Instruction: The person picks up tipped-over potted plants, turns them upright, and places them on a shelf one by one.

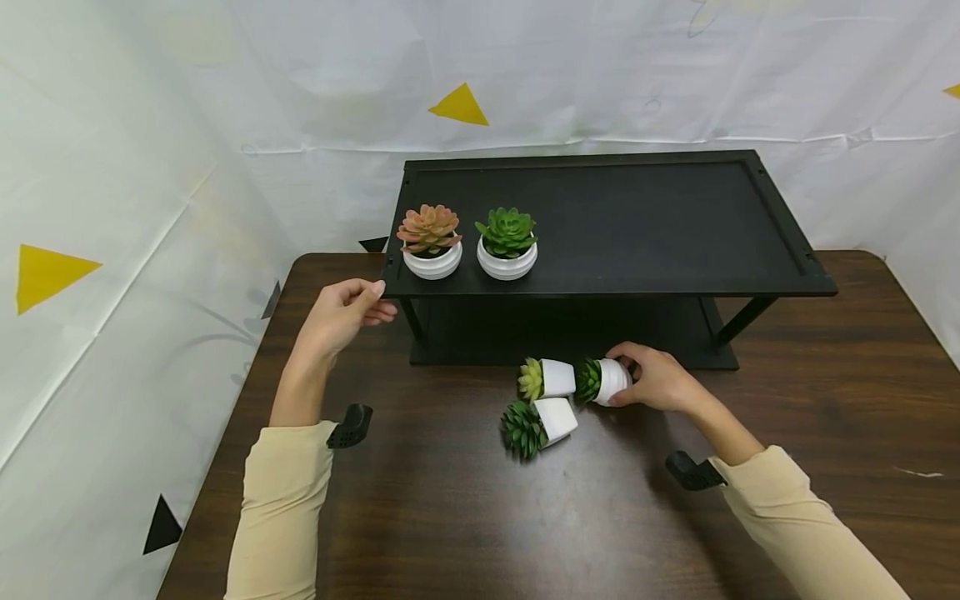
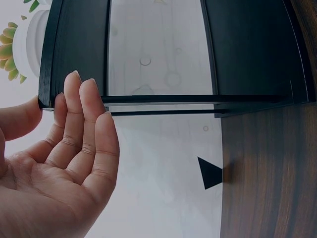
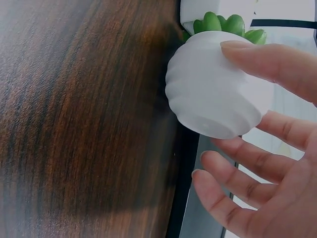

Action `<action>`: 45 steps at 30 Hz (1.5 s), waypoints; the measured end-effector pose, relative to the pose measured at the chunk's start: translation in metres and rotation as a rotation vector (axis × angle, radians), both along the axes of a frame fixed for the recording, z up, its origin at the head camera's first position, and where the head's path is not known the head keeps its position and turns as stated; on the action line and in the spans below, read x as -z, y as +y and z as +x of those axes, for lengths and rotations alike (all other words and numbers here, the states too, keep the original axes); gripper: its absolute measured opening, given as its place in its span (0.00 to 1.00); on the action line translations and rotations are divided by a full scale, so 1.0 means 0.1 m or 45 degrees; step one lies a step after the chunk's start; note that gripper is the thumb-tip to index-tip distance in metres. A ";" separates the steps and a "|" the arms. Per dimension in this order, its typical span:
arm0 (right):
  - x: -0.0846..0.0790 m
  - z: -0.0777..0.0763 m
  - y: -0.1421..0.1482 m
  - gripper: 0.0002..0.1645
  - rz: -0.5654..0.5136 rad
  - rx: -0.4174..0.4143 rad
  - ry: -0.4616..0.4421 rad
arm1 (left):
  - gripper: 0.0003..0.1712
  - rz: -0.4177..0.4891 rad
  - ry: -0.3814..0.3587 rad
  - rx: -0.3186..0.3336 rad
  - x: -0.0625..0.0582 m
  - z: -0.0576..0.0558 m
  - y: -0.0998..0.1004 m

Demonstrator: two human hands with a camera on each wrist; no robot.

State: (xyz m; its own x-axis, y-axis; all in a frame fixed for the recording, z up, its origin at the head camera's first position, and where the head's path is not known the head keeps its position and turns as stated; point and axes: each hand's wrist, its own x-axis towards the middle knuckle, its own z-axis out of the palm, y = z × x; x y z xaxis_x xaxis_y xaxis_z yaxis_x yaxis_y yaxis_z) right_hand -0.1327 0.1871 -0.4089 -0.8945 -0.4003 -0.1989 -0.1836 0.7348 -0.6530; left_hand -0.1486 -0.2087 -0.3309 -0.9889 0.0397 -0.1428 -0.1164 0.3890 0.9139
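Pot (image 1: 614,382) sideways (leaves (image 1: 588,381) leftward)

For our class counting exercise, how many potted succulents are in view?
5: an orange succulent and a bright green succulent on the black shelf; a yellowish succulent and a dark green succulent lying on the table; another green succulent in the right grip. None appears hidden.

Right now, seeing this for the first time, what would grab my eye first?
Probably the orange-pink rosette succulent and bright green rosette succulent, upright in round white pots atop the left end of the black two-tier shelf. Next, perhaps, the person's right hand in front of the shelf, gripping a ribbed white pot with a green plant, tipped sideways. The left hand holds the shelf's front left corner.
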 end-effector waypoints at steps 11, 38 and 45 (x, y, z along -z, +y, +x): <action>0.02 0.00 0.03 0.33 0.000 -0.018 -0.014 | 0.22 -0.016 0.001 0.007 0.00 0.00 -0.01; 0.03 0.02 0.12 0.34 0.019 -0.009 -0.028 | 0.22 -0.011 -0.002 0.000 -0.01 0.01 0.01; 0.02 0.03 0.15 0.36 0.000 0.003 -0.051 | 0.22 -0.013 0.003 -0.002 -0.01 0.01 0.01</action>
State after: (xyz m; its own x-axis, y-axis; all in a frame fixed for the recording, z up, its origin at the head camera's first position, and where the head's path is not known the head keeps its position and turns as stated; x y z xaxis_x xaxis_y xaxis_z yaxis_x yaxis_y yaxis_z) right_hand -0.1298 0.2025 -0.4114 -0.8869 -0.3980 -0.2346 -0.1553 0.7351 -0.6599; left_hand -0.1481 -0.2081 -0.3303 -0.9893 0.0369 -0.1409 -0.1148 0.3982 0.9101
